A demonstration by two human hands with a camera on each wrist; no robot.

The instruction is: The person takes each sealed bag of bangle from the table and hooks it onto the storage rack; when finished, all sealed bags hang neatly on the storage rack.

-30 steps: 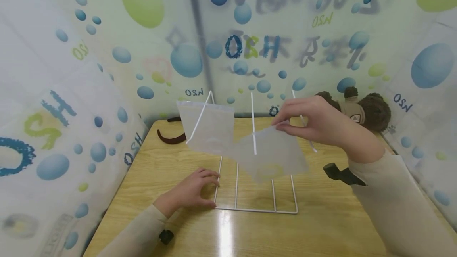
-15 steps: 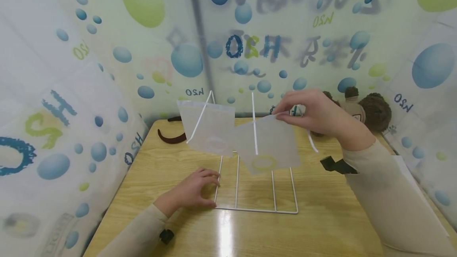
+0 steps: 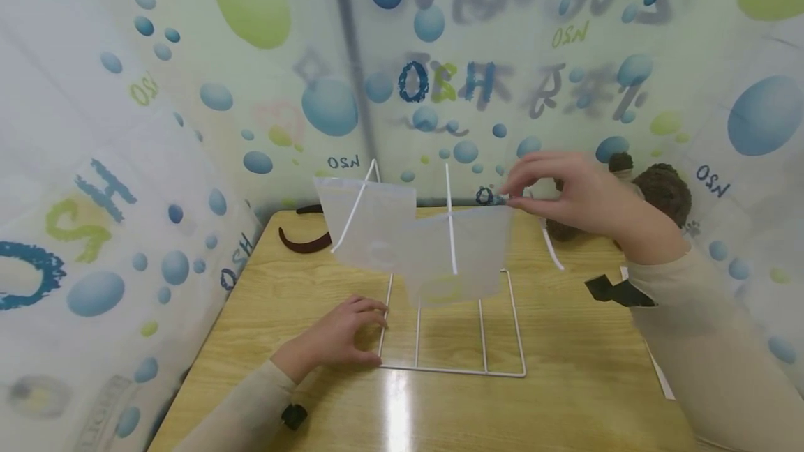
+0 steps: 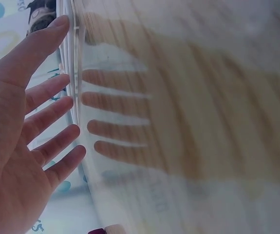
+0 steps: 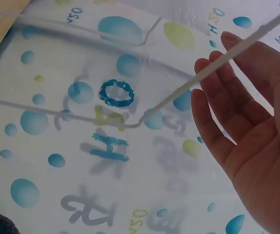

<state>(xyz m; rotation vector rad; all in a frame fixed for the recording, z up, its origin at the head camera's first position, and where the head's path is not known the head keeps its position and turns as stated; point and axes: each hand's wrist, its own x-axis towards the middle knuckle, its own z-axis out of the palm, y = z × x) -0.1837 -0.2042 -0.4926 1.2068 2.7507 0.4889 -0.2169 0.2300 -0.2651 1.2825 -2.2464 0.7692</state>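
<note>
A white wire rack [image 3: 452, 370] stands on the wooden table, its slanted arms rising toward the back. My left hand [image 3: 336, 332] touches the rack's left base wire. In the left wrist view, that hand [image 4: 20, 122] has its fingers spread and fairly straight, with fingertips at the wires. One translucent plastic bag [image 3: 370, 225] hangs on the left arm. Another translucent bag [image 3: 471, 250], with a faint yellow ring mark, hangs at the middle arm. My right hand [image 3: 578, 201] pinches its top right corner. The right wrist view shows my right hand [image 5: 249, 102] beside a rack wire [image 5: 178, 90].
A brown curved object [image 3: 304, 241] lies at the table's back left, partly hidden by the left bag. Behind my right hand sits a dark brown plush toy [image 3: 662, 190]. Patterned curtains [image 3: 414, 33] enclose the table [image 3: 565, 347]. A white sheet [image 3: 658, 368] shows beside my right sleeve.
My right hand has moved up and then to the right, drawing the pinched bag's corner up until its top edge is nearly level. My left hand has stayed at the rack's base.
</note>
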